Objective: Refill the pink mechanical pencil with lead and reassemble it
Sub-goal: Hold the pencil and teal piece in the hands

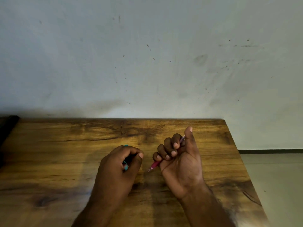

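My right hand (180, 159) is palm up over the wooden table (65, 153), its fingers curled round the pink mechanical pencil (155, 164). The pencil's metal tip sticks out at the lower left of the fist and its thin rear end shows by the raised thumb. To the left, my left hand (119, 166) rests on the table with its fingers curled round a small teal object (126, 167), of which only the ends show. The two hands lie close together but apart.
A grey, marked wall (147, 63) rises right behind the table's far edge. The table's right edge runs diagonally down to the right, with pale floor (275, 177) beyond it. A dark object (7, 128) stands at the far left edge.
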The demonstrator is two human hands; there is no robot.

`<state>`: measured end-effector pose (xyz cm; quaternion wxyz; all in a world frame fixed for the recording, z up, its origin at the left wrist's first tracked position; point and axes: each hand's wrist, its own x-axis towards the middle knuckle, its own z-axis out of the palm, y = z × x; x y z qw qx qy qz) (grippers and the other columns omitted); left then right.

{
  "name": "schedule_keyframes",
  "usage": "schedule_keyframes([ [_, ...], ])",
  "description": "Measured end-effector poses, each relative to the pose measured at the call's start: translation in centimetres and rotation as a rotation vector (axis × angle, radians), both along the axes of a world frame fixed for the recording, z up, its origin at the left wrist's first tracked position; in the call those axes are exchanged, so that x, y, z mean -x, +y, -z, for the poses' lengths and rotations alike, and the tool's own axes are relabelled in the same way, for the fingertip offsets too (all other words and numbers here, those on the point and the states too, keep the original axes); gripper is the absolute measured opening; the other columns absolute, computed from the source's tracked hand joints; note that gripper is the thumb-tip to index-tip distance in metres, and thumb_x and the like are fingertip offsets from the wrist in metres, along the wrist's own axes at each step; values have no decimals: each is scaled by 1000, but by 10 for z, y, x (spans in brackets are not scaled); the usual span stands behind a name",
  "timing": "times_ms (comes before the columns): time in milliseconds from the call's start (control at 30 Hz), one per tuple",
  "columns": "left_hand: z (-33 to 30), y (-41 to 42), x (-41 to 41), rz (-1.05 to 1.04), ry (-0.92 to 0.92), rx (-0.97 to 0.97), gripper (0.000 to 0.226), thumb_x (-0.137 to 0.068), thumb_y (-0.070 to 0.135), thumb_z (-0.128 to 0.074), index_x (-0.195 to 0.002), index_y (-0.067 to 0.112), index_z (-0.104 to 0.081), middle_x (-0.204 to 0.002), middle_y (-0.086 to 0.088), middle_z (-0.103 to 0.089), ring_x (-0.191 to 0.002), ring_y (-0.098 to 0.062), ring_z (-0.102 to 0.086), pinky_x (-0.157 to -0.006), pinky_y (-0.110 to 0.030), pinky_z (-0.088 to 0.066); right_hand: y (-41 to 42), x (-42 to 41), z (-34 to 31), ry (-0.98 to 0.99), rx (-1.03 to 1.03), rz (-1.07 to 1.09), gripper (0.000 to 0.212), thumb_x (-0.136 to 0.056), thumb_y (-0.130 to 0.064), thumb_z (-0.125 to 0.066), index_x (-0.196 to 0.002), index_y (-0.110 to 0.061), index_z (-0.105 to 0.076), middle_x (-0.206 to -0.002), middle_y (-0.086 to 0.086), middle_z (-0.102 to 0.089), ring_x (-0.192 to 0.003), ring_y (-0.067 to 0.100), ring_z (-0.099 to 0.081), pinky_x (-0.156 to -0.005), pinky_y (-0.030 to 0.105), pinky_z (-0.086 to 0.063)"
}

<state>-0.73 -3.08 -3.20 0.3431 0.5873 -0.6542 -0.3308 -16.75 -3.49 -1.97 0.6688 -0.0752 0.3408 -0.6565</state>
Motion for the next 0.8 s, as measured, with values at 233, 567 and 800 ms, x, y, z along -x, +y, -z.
schedule_keyframes([
  [233, 1, 1, 1, -10, 20, -12, 15, -90, 23, -72, -83, 36, -72, -85, 20, -68, -83, -4, -67, -66, -20, -50, 1, 0, -2, 36, -19, 9, 55, -101, -54, -48, -63, -14, -41, -56, 1, -25, -55, 16, -22, -56, 34, -31],
  [567, 0, 1, 1, 3, -2, -3, 15, -90, 23, -72, -82, 36, -72, -84, 20, -68, -81, -4, -66, -64, -13, -46, 2, 1, 1, -12, 4, 33, 54, -103, -51, -45, -62, -15, -42, -55, 0, -27, -54, 15, -24, -58, 34, -31],
  [800, 2, 1, 1, 2, -6, 2, 14, -90, 23, -71, -81, 34, -71, -83, 18, -68, -80, -6, -66, -63, -14, -45, 1, 1, 3, -41, 5, 38, 59, -101, -61, -44, -64, -15, -44, -56, 0, -30, -54, 15, -27, -59, 34, -31],
])
